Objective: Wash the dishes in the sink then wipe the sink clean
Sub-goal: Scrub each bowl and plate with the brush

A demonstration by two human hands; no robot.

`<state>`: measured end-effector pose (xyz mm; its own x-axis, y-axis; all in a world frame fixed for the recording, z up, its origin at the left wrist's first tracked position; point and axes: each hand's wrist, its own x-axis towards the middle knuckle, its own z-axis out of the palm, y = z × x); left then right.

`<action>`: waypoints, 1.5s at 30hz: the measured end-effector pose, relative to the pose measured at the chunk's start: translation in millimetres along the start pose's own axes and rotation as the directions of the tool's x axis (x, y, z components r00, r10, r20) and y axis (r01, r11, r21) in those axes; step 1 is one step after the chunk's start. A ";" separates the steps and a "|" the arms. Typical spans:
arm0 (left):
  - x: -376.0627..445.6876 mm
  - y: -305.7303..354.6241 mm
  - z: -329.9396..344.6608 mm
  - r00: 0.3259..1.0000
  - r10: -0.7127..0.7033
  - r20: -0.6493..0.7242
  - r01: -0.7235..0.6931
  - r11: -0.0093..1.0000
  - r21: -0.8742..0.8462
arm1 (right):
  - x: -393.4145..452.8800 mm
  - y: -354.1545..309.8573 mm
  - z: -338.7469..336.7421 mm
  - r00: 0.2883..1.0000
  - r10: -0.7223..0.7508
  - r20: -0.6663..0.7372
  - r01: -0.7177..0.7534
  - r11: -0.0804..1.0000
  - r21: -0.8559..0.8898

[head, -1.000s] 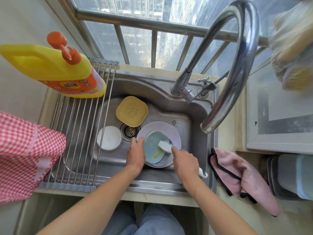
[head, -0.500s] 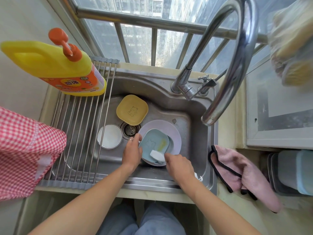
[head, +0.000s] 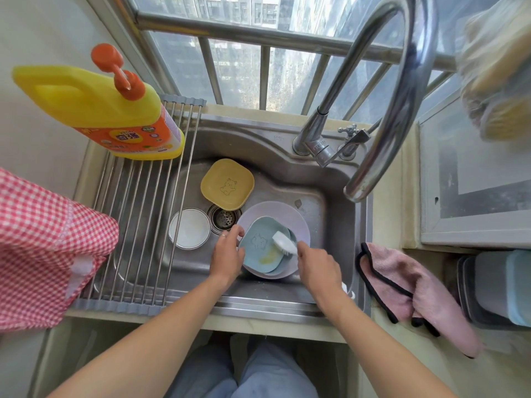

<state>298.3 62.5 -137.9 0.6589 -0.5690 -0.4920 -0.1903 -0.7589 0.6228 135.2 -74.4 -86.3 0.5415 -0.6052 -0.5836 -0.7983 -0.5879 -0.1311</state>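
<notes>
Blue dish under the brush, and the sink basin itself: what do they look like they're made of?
The blue dish looks like matte plastic, possibly melamine: flat pastel colour, no glare, a bear outline moulded into its face, yellow residue on it. The sink looks like brushed stainless steel: grey, soft streaky reflections, pressed rounded corners. The brush head appears to be white plastic; its bristles are hard to make out.

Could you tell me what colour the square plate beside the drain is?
The square plate is yellow, seen clearly in the head view.

A home kitchen: a steel sink (head: 339, 196) with a gooseneck tap (head: 402, 96), a detergent bottle (head: 115, 116) at ten o'clock, and a barred window (head: 258, 67) at twelve o'clock overlooking tower blocks.
</notes>
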 end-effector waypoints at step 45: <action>-29.8 -6.8 -40.9 0.972 -0.210 0.106 0.235 0.898 -0.371 | 2.6 -4.6 -3.7 0.988 0.122 0.093 -0.148 0.916 0.373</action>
<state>309.7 97.5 -102.7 0.6034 -0.4269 -0.6735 0.2540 -0.6977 0.6698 141.3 -75.3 -84.3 0.4137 -0.6198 -0.6668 -0.9095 -0.2488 -0.3330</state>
